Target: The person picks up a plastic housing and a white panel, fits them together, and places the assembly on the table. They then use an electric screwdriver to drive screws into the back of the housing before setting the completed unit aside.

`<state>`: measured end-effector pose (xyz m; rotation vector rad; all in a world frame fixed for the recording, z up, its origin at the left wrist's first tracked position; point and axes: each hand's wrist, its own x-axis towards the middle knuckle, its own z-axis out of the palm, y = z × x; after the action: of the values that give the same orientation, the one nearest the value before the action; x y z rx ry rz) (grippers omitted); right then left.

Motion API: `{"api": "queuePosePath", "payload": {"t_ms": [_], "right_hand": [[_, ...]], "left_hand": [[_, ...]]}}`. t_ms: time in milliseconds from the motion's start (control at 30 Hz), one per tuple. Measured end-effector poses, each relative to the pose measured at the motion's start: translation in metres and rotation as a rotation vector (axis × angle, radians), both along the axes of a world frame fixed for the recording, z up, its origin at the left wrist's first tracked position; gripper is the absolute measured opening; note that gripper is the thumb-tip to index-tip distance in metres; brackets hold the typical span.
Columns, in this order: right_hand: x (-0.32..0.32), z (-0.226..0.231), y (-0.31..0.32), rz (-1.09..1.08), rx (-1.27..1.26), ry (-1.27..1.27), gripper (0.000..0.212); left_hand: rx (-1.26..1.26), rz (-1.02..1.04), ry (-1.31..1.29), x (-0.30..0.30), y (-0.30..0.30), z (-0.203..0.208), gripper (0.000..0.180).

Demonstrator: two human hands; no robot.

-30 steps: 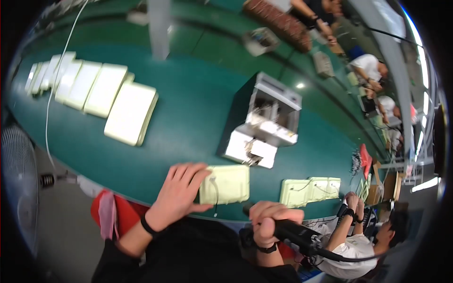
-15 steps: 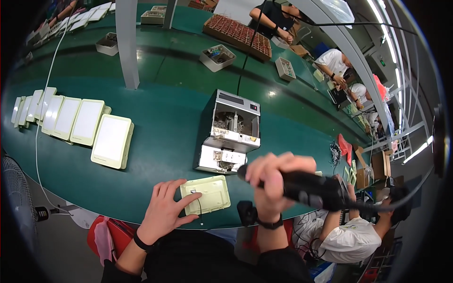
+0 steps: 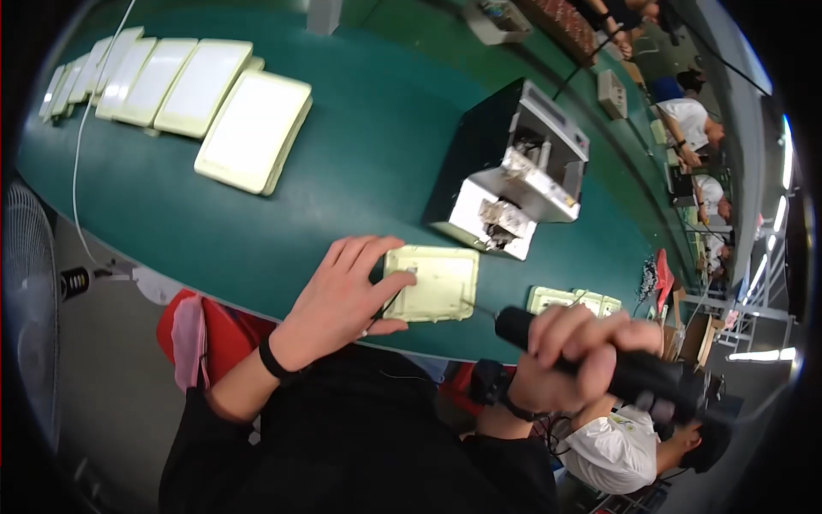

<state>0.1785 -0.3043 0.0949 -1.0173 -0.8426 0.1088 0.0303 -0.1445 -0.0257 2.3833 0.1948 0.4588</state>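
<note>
A shallow pale yellow-green plastic housing (image 3: 441, 287) lies open side up near the table's front edge. My left hand (image 3: 342, 291) grips its left side, the thumb reaching inside onto a small part and the other fingers along the rim. A short dark cable (image 3: 390, 303) shows by that thumb. In my closed right hand (image 3: 582, 355) is a black electric screwdriver (image 3: 638, 373), tilted, its thin bit pointing left to the housing's right side. Whether the tip touches the housing I cannot tell. Behind the housing stands a screw feeder (image 3: 505, 231) with an open front.
Finished-looking pale panels (image 3: 253, 133) overlap in a row at the far left. More pale housings (image 3: 574, 300) lie to the right, partly behind my right hand. A white cable (image 3: 79, 171) hangs across the left. A fan (image 3: 34, 308) stands at lower left; a co-worker (image 3: 621, 450) sits at right.
The view has shifted, so the table sits differently in it. The screwdriver has moved from beside the screw feeder to the housing's right side. My left hand stays on the housing.
</note>
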Motion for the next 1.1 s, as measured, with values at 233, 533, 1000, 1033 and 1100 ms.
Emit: {"api": "queuePosePath", "payload": {"t_ms": [233, 533, 1000, 1033, 1100], "right_hand": [[-0.044, -0.035, -0.017, 0.157, -0.178, -0.105, 0.034], [-0.049, -0.044, -0.007, 0.097, -0.222, -0.079, 0.035], [-0.038, -0.057, -0.009, 0.204, -0.186, -0.129, 0.035], [-0.038, -0.057, -0.012, 0.220, -0.179, -0.137, 0.035], [-0.036, -0.061, -0.016, 0.277, -0.159, -0.121, 0.034]], "left_hand": [[-0.007, -0.004, -0.019, -0.004, -0.005, -0.005, 0.061], [-0.005, 0.001, -0.019, -0.007, -0.008, -0.006, 0.061], [0.046, -0.024, 0.002, 0.001, -0.005, 0.012, 0.065], [0.056, -0.029, 0.025, -0.002, -0.008, 0.013, 0.067], [0.096, -0.057, 0.035, 0.000, -0.005, 0.016, 0.071]]}}
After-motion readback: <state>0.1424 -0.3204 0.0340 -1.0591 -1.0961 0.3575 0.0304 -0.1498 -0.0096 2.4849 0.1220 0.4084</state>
